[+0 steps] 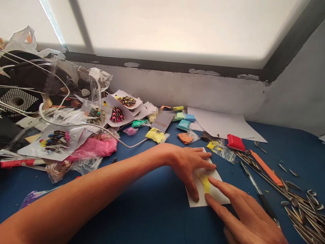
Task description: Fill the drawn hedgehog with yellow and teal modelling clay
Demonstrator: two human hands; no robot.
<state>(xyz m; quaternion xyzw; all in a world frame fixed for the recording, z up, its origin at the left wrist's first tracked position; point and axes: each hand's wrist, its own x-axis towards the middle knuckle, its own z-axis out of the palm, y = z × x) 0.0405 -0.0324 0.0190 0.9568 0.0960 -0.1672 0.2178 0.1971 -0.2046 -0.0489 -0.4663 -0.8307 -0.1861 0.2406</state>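
A small white sheet of paper [191, 198] lies on the blue table in front of me. On it is a flattened patch of yellow modelling clay [205, 182], with some thin drawn lines near its upper end. My left hand [189, 164] rests on the sheet with fingers spread, thumb left of the clay and fingertips along the far right edge. My right hand [241, 210] comes in from the lower right. Two of its fingers are stretched out and touch the clay's right edge and lower end. Neither hand grasps anything.
Right of the paper lie a pen [257, 188], an orange stick tool [266, 168] and many sunflower seeds [302, 206]. Coloured clay packets, including a red one [236, 142], sit behind. Seed-covered paper crafts [118, 113], plastic bags and a white cable [76, 124] crowd the left.
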